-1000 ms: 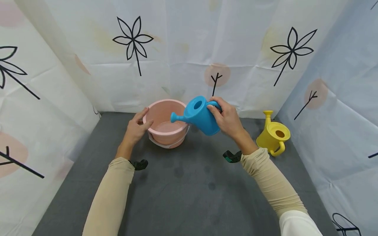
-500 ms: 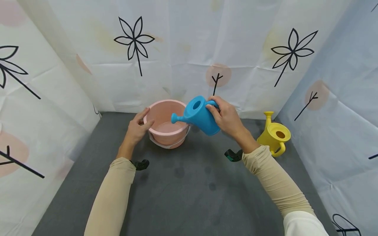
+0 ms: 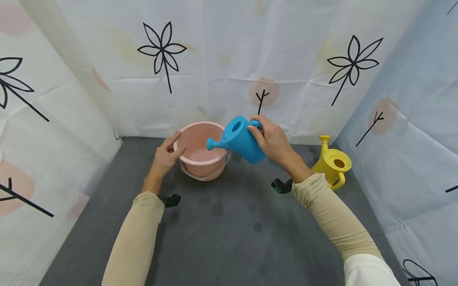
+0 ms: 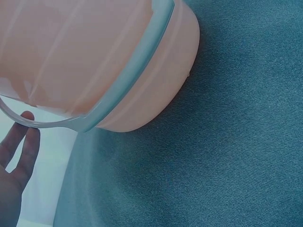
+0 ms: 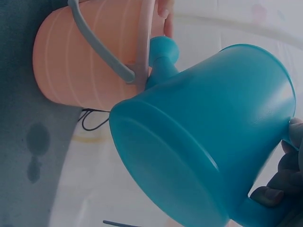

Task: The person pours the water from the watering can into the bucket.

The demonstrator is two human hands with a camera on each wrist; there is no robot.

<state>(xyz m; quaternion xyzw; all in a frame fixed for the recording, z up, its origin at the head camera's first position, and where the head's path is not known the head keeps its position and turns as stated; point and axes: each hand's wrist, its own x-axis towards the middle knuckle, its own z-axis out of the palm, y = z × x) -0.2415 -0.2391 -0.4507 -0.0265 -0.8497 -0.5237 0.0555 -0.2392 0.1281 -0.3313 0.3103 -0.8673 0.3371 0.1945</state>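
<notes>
A pink bucket (image 3: 203, 163) with a pale handle (image 4: 125, 71) stands on the dark grey table toward the back. My left hand (image 3: 165, 157) holds its left rim, thumb over the inner side and fingers outside. My right hand (image 3: 272, 141) grips the handle of a blue watering can (image 3: 247, 147). That can is raised and tilted, its spout (image 5: 163, 52) over the bucket's right rim. Inside the bucket, the head view shows the bare pink bottom. No stream shows at the spout.
A yellow watering can (image 3: 330, 169) stands upright at the right, beside my right forearm. White cloth walls (image 3: 214, 59) with plant drawings enclose the back and both sides. Dark spots mark the table (image 3: 229, 238) in front of the bucket.
The blue watering can and my right hand have shifted very slightly left. My left hand keeps its place on the bucket, which has not moved.
</notes>
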